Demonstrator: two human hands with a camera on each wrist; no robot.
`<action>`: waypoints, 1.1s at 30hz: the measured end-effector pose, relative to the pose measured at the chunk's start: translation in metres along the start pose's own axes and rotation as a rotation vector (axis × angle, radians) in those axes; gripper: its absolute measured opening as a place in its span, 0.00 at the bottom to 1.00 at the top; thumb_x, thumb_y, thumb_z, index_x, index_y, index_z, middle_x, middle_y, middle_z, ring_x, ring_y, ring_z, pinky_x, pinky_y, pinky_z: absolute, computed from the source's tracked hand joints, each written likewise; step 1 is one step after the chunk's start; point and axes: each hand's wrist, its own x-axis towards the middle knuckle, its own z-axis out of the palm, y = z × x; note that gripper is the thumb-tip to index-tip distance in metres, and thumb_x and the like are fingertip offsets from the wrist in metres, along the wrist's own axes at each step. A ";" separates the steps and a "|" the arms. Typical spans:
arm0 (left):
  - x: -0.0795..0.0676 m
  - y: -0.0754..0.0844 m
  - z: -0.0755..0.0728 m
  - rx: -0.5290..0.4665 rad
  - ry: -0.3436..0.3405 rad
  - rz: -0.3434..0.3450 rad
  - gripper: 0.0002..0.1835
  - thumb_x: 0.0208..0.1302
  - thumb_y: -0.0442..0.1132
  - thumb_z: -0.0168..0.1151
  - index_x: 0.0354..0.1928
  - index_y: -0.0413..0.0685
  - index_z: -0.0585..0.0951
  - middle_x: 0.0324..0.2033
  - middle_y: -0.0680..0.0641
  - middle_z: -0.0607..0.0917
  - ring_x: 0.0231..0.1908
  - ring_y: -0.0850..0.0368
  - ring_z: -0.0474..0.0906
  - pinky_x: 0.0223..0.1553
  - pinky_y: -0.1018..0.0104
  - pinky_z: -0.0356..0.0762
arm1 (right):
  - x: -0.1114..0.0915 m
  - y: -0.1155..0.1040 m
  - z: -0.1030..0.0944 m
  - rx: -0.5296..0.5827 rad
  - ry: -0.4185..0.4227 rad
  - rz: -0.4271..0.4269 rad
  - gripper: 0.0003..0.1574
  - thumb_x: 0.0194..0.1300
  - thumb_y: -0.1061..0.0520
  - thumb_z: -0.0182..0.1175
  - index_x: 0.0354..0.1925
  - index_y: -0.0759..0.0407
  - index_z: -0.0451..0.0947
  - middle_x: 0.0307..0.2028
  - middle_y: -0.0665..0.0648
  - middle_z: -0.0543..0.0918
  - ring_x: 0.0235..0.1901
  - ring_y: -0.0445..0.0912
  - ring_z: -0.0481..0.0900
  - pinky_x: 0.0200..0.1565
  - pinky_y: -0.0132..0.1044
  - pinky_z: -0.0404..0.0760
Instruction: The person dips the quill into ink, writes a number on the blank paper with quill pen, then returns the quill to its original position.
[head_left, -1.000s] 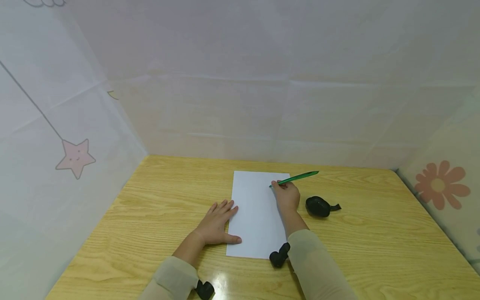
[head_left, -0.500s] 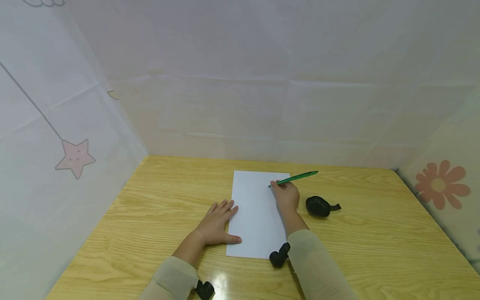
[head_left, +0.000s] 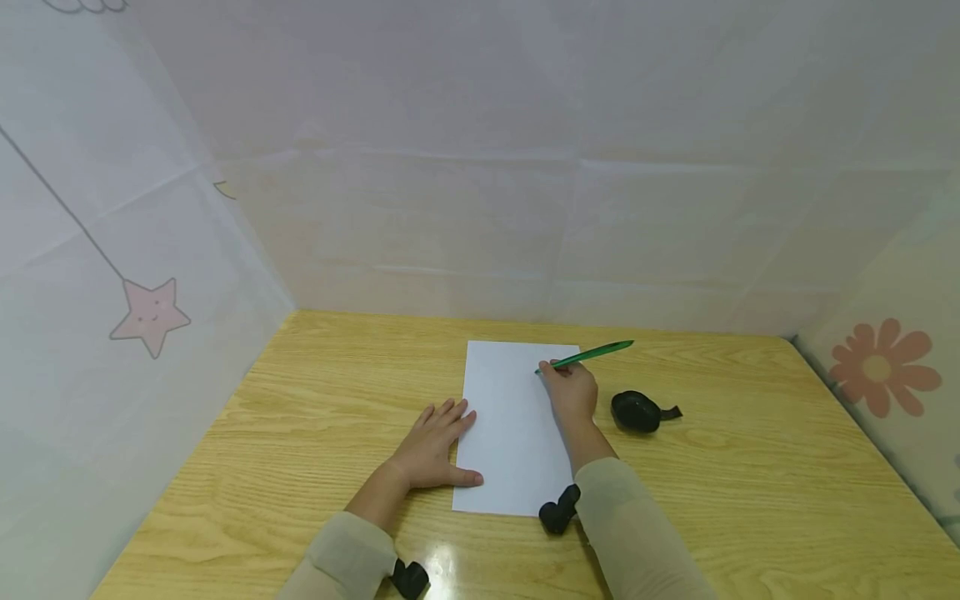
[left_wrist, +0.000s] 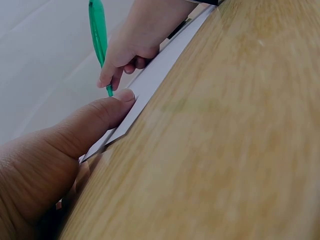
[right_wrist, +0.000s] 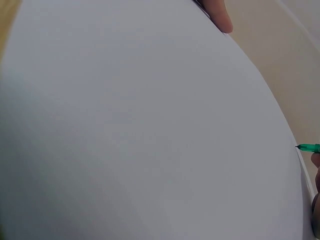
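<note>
paper [head_left: 512, 437]: flat on the wooden table [head_left: 337, 392], upright in the head view, spanned by both hands, with no marks to be made out

green pen [head_left: 595, 353]: slanted over the upper right part of the paper, dark tip pointing inward, rear end sticking out past the right edge; tip very close to the surface, cannot tell whether touching

right hand [head_left: 573, 396]: fingers narrow, pinching the green pen near its tip, placed over the right edge of the paper

left hand [head_left: 427, 457]: fingers straight and spread wide, gripping nothing, tips laid on the left edge of the paper, thumb resting on its lower left part

black object [head_left: 636, 412]: rounded, with a short strip sticking out to the right, lying on the wooden table near the right hand but apart from it; cannot tell what kind

step in hand: judged to be the start of making a mark, paper steadied from the left, green pen poised from the right

next move: by judgement, calling for light contact of the tip, a firm pinch, and enough weight from the left hand against any sliding of the paper
</note>
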 end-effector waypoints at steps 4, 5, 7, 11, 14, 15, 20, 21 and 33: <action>0.000 0.001 -0.001 0.000 -0.001 -0.004 0.54 0.52 0.65 0.68 0.74 0.44 0.60 0.76 0.41 0.55 0.77 0.42 0.45 0.76 0.42 0.39 | 0.000 -0.001 0.001 -0.001 -0.002 0.001 0.22 0.63 0.46 0.66 0.45 0.63 0.82 0.43 0.64 0.87 0.44 0.54 0.85 0.45 0.41 0.85; 0.000 0.001 -0.001 -0.001 -0.001 -0.005 0.53 0.52 0.65 0.68 0.74 0.44 0.61 0.76 0.41 0.55 0.77 0.42 0.45 0.76 0.42 0.39 | 0.000 -0.001 0.002 -0.002 -0.002 0.003 0.22 0.63 0.46 0.66 0.45 0.63 0.82 0.43 0.64 0.87 0.44 0.53 0.85 0.44 0.41 0.85; 0.000 0.001 -0.002 -0.001 -0.002 -0.009 0.53 0.53 0.65 0.68 0.74 0.44 0.61 0.76 0.42 0.55 0.77 0.42 0.46 0.76 0.42 0.40 | -0.001 -0.002 0.002 -0.003 -0.003 0.005 0.22 0.62 0.46 0.67 0.45 0.63 0.82 0.43 0.64 0.87 0.44 0.53 0.85 0.43 0.40 0.85; 0.000 0.001 -0.003 0.004 -0.008 -0.015 0.53 0.53 0.65 0.68 0.74 0.45 0.60 0.76 0.42 0.55 0.77 0.43 0.45 0.77 0.43 0.39 | -0.001 -0.002 0.003 0.002 -0.004 0.006 0.21 0.62 0.47 0.67 0.44 0.63 0.83 0.42 0.63 0.87 0.43 0.53 0.84 0.42 0.38 0.84; 0.000 0.002 -0.003 -0.001 0.001 -0.009 0.53 0.52 0.65 0.68 0.74 0.44 0.61 0.76 0.42 0.56 0.77 0.42 0.46 0.76 0.42 0.40 | -0.001 -0.003 0.003 0.005 -0.009 0.007 0.22 0.62 0.46 0.67 0.44 0.63 0.83 0.43 0.64 0.87 0.44 0.53 0.84 0.43 0.39 0.84; -0.001 0.001 -0.002 0.000 0.004 -0.005 0.53 0.52 0.66 0.68 0.74 0.44 0.61 0.76 0.41 0.56 0.77 0.42 0.46 0.76 0.42 0.40 | -0.002 -0.003 0.003 0.004 -0.012 0.007 0.22 0.62 0.46 0.67 0.45 0.63 0.83 0.43 0.64 0.86 0.44 0.53 0.84 0.43 0.40 0.84; -0.001 -0.001 0.000 -0.008 0.011 0.007 0.54 0.52 0.67 0.67 0.74 0.43 0.61 0.76 0.40 0.56 0.77 0.40 0.46 0.76 0.40 0.39 | -0.002 -0.001 0.003 -0.012 -0.020 0.006 0.22 0.62 0.46 0.67 0.44 0.62 0.83 0.42 0.63 0.87 0.44 0.53 0.84 0.43 0.40 0.84; 0.000 -0.001 0.001 -0.006 0.009 0.005 0.54 0.52 0.67 0.67 0.74 0.43 0.61 0.76 0.40 0.56 0.77 0.41 0.46 0.76 0.40 0.39 | -0.002 -0.001 0.003 -0.014 -0.019 0.004 0.22 0.62 0.46 0.67 0.44 0.62 0.83 0.42 0.63 0.87 0.43 0.53 0.84 0.43 0.40 0.85; 0.002 0.000 0.001 0.009 -0.004 -0.020 0.53 0.52 0.67 0.67 0.75 0.46 0.60 0.77 0.44 0.55 0.77 0.44 0.45 0.77 0.43 0.39 | -0.003 0.000 0.005 -0.005 -0.025 -0.014 0.21 0.61 0.46 0.68 0.42 0.62 0.84 0.40 0.63 0.87 0.41 0.52 0.85 0.38 0.34 0.83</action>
